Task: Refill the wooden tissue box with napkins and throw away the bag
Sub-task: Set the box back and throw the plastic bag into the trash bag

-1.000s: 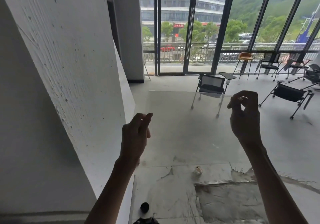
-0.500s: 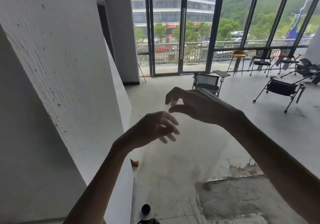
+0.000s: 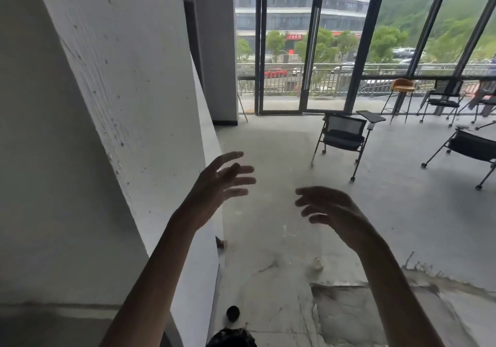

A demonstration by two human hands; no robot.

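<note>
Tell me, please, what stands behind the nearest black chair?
Behind the black chair stand the glass doors, with a railing outside. Its backrest hides some floor there.

Daylight from glass doors (image 3: 303,43), blurred hands, wide-angle bending

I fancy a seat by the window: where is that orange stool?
The orange stool stands at the back right of the head view, beside the glass wall, behind the black mesh chair with the writing tablet.
</note>
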